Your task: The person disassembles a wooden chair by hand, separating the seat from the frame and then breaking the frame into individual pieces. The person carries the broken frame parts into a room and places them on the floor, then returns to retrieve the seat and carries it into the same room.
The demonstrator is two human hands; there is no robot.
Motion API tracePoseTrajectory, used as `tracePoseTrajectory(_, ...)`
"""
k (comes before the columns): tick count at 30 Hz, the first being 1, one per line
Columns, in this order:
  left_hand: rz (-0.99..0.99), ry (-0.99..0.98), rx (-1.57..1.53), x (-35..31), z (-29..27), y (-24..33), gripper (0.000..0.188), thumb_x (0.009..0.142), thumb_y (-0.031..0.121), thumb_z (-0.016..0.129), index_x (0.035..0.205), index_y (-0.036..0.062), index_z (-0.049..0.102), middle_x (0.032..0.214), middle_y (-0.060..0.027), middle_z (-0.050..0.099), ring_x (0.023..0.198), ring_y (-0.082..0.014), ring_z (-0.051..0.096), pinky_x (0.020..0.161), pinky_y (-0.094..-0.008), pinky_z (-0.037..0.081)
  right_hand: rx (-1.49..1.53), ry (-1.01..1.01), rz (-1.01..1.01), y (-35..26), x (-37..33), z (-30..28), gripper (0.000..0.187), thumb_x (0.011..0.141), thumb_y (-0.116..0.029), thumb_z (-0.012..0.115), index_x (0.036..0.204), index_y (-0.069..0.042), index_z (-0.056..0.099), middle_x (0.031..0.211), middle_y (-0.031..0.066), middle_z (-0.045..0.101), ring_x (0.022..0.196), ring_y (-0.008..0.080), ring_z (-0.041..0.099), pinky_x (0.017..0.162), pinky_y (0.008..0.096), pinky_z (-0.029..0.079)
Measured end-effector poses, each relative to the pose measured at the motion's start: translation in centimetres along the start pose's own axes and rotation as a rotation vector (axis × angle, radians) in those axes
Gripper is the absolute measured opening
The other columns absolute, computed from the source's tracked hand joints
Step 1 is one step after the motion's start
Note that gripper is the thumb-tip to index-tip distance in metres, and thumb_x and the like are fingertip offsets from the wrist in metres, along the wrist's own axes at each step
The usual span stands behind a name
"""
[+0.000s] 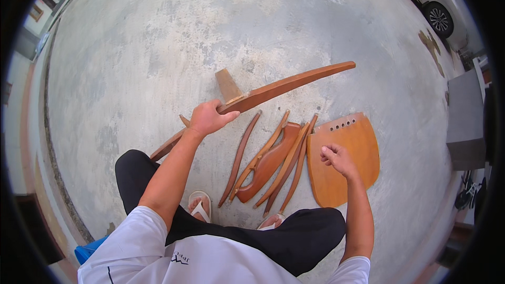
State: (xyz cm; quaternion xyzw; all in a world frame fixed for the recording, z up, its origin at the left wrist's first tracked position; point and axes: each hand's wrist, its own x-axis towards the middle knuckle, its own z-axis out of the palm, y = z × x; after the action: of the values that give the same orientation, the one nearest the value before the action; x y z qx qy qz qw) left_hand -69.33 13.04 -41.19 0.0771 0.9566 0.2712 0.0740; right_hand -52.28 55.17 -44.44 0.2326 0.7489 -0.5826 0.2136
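My left hand (pixel 206 118) is wrapped round a long, curved brown wooden chair leg (pixel 294 83), held slanting up to the right above the floor. A short, flat, lighter wooden piece (pixel 228 85) juts from its far side, beside my hand. My right hand (pixel 339 159) is over the orange-brown wooden chair seat (pixel 344 181), its fingers curled together; whatever may be in them is too small to make out. Several holes line the seat's far edge. Between my hands, several slim curved wooden slats (pixel 239 158) lie round a broader shaped chair-back board (pixel 271 163).
The parts lie on a grey concrete floor (pixel 158 37), in front of my sandalled feet (pixel 200 205). A parked car (pixel 439 18) stands at the far right, a grey box-like object (pixel 465 121) nearer on that side. Something blue (pixel 90 250) is at the lower left.
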Motion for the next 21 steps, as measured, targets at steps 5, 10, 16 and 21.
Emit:
tracePoseTrajectory(5,0.068,-0.156,-0.622,0.0,-4.1,3.5,0.056,0.086,0.056,0.07,0.076,0.0015,0.063,0.062,-0.0024,0.056,0.055,-0.0096,0.053,0.049,-0.028,0.044,0.533,0.139,-0.489,-14.8,0.4,-1.2,0.108,0.089,-0.064,0.06,0.155,0.004,0.007,0.151,0.0282,0.034,0.134,0.036,0.045,0.106,0.0448,0.043)
tracePoseTrajectory(10,0.348,-0.233,-0.943,1.3,-4.9,6.0,0.058,0.092,0.059,0.06,0.08,0.0023,0.063,0.063,-0.0017,0.055,0.053,-0.009,0.051,0.048,-0.0254,0.042,0.615,-0.054,-1.291,-31.6,-5.7,-4.6,0.134,0.069,-0.081,0.065,0.155,0.003,0.005,0.156,0.0261,0.022,0.145,0.0393,0.027,0.118,0.0503,0.029)
tracePoseTrajectory(16,0.479,-0.057,-0.665,4.3,-5.4,7.3,0.062,0.102,0.056,0.04,0.084,-0.0016,0.054,0.075,-0.0056,0.051,0.074,-0.0177,0.043,0.07,-0.0316,0.042,0.63,-0.323,-1.462,-40.5,-10.8,-4.5,0.059,0.086,-0.046,0.069,0.121,0.001,0.06,0.084,0.007,0.063,0.083,0.021,0.064,0.089,0.0414,0.049)
tracePoseTrajectory(21,0.469,0.162,-0.651,5.5,-8.6,7.8,0.055,0.104,0.052,0.04,0.087,0.0003,0.052,0.074,-0.0123,0.047,0.073,-0.0195,0.043,0.071,-0.0337,0.043,0.916,-0.078,-1.404,-38.3,-13.0,-5.9,0.032,0.089,-0.026,0.066,0.106,0.002,0.064,0.069,0.0022,0.054,0.067,0.0184,0.057,0.076,0.0387,0.049)
